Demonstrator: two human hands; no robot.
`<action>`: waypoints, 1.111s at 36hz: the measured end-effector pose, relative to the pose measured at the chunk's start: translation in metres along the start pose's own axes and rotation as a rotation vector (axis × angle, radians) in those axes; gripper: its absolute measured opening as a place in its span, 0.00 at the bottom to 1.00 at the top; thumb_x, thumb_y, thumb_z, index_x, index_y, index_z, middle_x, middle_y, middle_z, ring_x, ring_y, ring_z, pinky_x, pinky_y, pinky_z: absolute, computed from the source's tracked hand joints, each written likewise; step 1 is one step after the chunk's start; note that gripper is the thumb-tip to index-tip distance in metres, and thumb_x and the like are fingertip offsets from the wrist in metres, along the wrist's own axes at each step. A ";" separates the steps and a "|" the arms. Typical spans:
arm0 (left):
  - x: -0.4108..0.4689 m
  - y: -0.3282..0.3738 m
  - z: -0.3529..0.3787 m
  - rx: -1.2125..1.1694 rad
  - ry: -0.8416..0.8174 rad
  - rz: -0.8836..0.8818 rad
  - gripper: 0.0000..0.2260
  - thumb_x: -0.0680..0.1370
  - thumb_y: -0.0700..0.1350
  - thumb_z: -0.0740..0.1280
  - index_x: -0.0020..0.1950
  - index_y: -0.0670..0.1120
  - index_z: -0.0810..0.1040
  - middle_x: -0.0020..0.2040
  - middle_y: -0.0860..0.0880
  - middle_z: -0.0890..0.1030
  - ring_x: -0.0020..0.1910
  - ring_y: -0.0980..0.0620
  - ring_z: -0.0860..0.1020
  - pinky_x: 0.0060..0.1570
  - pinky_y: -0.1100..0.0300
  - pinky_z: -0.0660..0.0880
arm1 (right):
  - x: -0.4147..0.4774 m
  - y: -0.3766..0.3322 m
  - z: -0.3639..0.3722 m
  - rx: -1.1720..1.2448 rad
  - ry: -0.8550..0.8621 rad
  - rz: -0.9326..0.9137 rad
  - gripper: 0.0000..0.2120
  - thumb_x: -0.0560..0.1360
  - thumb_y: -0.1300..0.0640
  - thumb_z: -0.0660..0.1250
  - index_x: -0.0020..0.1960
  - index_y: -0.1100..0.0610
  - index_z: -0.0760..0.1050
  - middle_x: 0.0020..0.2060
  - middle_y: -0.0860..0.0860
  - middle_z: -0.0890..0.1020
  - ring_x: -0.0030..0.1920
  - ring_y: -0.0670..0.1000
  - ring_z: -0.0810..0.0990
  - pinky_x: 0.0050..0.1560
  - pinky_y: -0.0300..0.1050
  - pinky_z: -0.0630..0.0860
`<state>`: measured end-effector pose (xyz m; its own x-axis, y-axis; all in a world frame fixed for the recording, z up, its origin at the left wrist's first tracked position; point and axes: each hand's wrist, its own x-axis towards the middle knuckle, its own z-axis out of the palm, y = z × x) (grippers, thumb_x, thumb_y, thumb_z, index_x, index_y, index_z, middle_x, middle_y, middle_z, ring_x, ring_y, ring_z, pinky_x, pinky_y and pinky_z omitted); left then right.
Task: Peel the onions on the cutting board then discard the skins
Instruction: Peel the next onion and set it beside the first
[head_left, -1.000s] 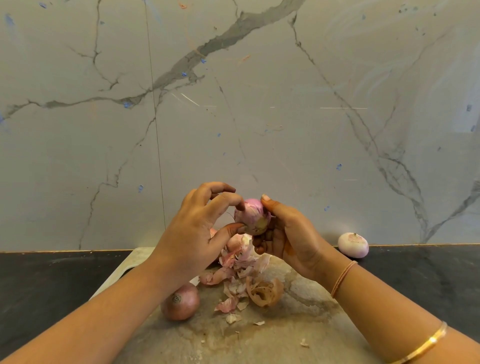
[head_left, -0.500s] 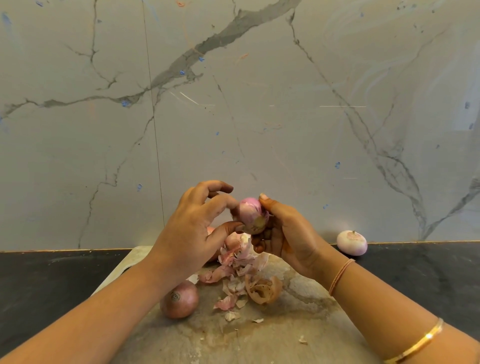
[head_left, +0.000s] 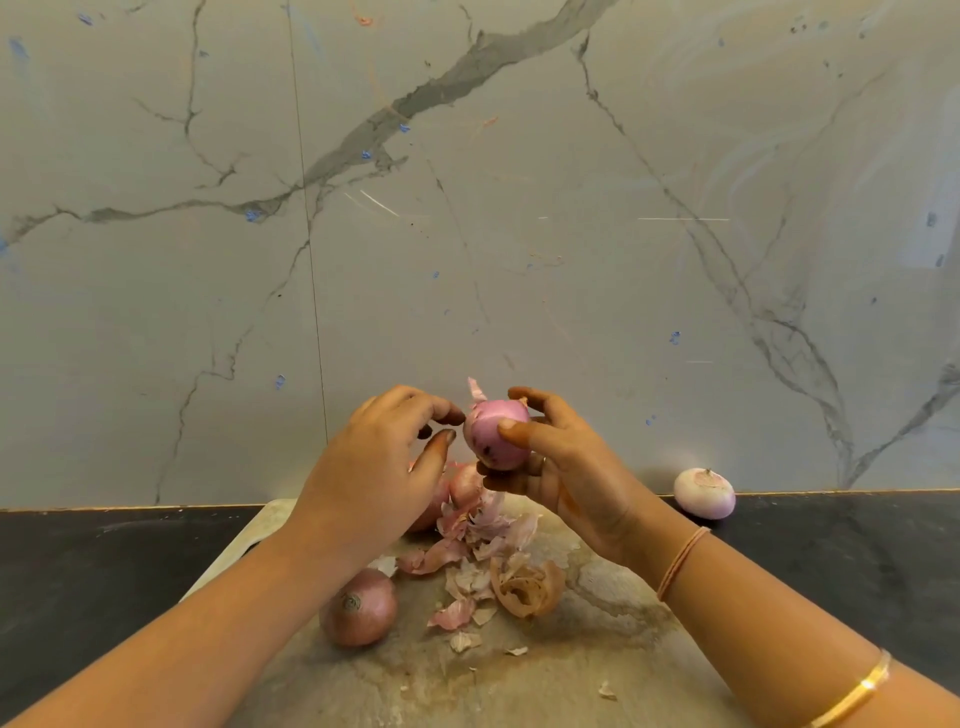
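My right hand (head_left: 566, 467) grips a partly peeled pink onion (head_left: 496, 434) in the air above the cutting board (head_left: 597, 654). A thin flap of skin sticks up from the onion's top. My left hand (head_left: 384, 457) is just left of it, index fingertip at the onion's side and thumb slightly apart, with nothing plainly between them. An unpeeled brown onion (head_left: 358, 608) lies on the board near my left forearm. Another onion (head_left: 465, 483) sits half hidden behind my hands. Loose skins (head_left: 483, 551) are piled in the board's middle.
A peeled pale onion (head_left: 705, 492) rests on the dark counter (head_left: 841, 561) at the right, by the marble wall (head_left: 519, 208). Small skin scraps lie scattered over the board's near part. Dark counter also runs to the board's left.
The held onion has turned in my right hand and risen slightly. My left thumb and index have come off their pinch on it, and a skin flap now stands up on top.
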<state>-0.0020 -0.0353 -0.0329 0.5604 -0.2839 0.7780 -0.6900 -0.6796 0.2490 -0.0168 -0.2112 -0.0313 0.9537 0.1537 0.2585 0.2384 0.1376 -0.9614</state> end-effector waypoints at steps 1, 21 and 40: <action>0.000 0.000 0.000 -0.001 0.013 -0.002 0.06 0.77 0.43 0.67 0.53 0.49 0.81 0.47 0.58 0.77 0.46 0.58 0.75 0.41 0.70 0.68 | 0.000 0.000 0.001 -0.014 -0.002 -0.012 0.19 0.78 0.60 0.65 0.67 0.54 0.66 0.61 0.58 0.73 0.50 0.58 0.81 0.52 0.49 0.81; -0.001 0.008 -0.006 0.052 0.148 -0.027 0.06 0.72 0.49 0.71 0.42 0.48 0.85 0.37 0.55 0.81 0.36 0.56 0.76 0.30 0.68 0.65 | -0.005 0.002 0.006 -0.510 0.051 -0.254 0.20 0.74 0.54 0.72 0.60 0.47 0.66 0.60 0.49 0.71 0.52 0.52 0.79 0.45 0.34 0.79; -0.001 0.008 -0.005 0.003 0.127 -0.087 0.02 0.73 0.48 0.70 0.41 0.51 0.79 0.38 0.59 0.77 0.38 0.59 0.74 0.31 0.65 0.66 | -0.005 -0.002 0.005 -0.330 0.048 -0.231 0.21 0.74 0.56 0.71 0.64 0.50 0.66 0.55 0.46 0.73 0.53 0.52 0.79 0.50 0.42 0.81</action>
<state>-0.0103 -0.0368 -0.0291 0.5553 -0.1362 0.8205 -0.6399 -0.7001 0.3169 -0.0232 -0.2078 -0.0305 0.8738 0.1086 0.4741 0.4860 -0.1593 -0.8593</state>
